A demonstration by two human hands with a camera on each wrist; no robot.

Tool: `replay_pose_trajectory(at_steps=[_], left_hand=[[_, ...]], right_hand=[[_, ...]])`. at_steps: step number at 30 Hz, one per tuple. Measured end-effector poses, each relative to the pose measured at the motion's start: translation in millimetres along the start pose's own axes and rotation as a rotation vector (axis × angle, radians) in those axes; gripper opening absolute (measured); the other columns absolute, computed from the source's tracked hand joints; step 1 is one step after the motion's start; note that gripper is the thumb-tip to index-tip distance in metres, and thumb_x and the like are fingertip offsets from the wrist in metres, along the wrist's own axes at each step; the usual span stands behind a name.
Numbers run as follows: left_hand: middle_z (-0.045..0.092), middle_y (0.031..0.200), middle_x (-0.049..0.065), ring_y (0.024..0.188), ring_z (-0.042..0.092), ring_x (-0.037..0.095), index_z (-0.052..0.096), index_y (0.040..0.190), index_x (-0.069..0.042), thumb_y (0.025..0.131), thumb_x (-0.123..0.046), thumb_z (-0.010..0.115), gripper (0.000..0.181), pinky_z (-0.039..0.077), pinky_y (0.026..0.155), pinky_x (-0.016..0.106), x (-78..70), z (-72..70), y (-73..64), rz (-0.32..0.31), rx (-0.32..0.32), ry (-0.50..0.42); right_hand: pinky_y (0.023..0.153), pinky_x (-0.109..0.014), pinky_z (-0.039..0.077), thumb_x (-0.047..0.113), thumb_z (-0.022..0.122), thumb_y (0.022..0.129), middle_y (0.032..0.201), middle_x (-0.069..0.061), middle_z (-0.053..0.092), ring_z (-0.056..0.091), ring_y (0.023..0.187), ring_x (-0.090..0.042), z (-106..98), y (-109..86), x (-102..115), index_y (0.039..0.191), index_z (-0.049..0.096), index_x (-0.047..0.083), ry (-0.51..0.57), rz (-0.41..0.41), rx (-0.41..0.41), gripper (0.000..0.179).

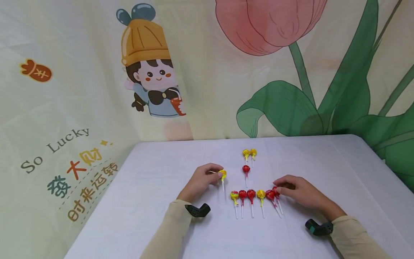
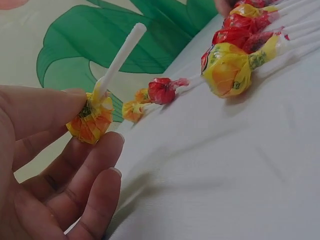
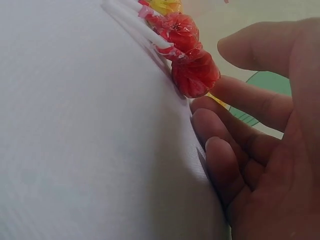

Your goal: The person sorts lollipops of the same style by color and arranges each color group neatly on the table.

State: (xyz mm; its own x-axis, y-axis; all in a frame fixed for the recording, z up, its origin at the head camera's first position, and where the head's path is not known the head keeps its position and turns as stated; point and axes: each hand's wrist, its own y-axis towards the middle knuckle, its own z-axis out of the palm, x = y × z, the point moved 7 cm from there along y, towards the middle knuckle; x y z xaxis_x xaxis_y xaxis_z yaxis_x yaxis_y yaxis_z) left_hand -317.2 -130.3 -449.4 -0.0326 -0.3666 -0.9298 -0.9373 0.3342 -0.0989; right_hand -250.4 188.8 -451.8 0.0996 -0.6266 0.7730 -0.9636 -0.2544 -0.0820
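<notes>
In the head view my left hand (image 1: 203, 180) pinches a yellow lollipop (image 1: 222, 175) by its wrapped head, between thumb and fingers. Its white stick points down there. At the right end of a row of lollipops, my right hand (image 1: 299, 190) is beside a red lollipop (image 1: 275, 190). The right wrist view has the thumb standing apart from this red lollipop (image 3: 196, 75), with the index fingertip right by its head; whether they touch I cannot tell. Another red lollipop (image 1: 270, 195) leans close against it.
The row on the white table (image 1: 145, 223) also holds a yellow-and-red lollipop (image 1: 234, 195), two red ones (image 1: 247, 194) and a yellow one (image 1: 260, 194). Behind it lie a single red lollipop (image 1: 246, 169) and two yellow ones (image 1: 249, 153). A printed cloth (image 1: 207, 72) hangs along the back.
</notes>
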Motion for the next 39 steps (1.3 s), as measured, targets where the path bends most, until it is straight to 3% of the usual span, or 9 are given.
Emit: replay_pose_trajectory(at_steps=[9,21,31,39], left_hand=[[0.067,0.111,0.002,0.09,0.064,0.024,0.069,0.121,-0.02,0.094,-0.034,0.072,0.031,0.05,0.079,0.035,2.9,-2.6,17.4,-0.001,-0.035,-0.031],[0.067,0.109,0.001,0.088,0.063,0.024,0.07,0.12,-0.02,0.093,-0.031,0.072,0.029,0.049,0.072,0.033,-2.9,-4.3,24.2,0.004,-0.1,-0.016],[0.065,0.113,0.002,0.088,0.063,0.023,0.07,0.119,-0.016,0.095,-0.026,0.07,0.026,0.051,0.075,0.033,-11.1,1.0,26.2,0.023,-0.096,-0.035],[0.065,0.116,0.002,0.092,0.064,0.023,0.068,0.125,-0.011,0.095,-0.027,0.07,0.034,0.052,0.078,0.034,-8.4,0.8,32.5,0.011,-0.087,-0.044]], right_hand=[[0.093,-0.04,0.049,0.035,0.068,0.096,0.12,-0.002,0.063,0.055,0.107,-0.023,-0.6,1.6,-2.8,0.124,0.068,0.015,0.014,-0.013,0.0,0.035],[0.095,-0.046,0.049,0.034,0.066,0.097,0.12,-0.002,0.063,0.054,0.109,-0.023,-0.6,1.2,-1.0,0.122,0.069,0.016,-0.002,-0.017,-0.015,0.03],[0.097,-0.047,0.049,0.029,0.064,0.099,0.121,-0.003,0.064,0.055,0.11,-0.025,-2.5,0.3,-2.3,0.121,0.07,0.016,-0.003,-0.001,-0.029,0.026],[0.098,-0.049,0.048,0.031,0.064,0.099,0.122,-0.002,0.064,0.054,0.112,-0.024,-0.2,1.8,-4.3,0.121,0.07,0.017,0.005,-0.014,-0.022,0.027]])
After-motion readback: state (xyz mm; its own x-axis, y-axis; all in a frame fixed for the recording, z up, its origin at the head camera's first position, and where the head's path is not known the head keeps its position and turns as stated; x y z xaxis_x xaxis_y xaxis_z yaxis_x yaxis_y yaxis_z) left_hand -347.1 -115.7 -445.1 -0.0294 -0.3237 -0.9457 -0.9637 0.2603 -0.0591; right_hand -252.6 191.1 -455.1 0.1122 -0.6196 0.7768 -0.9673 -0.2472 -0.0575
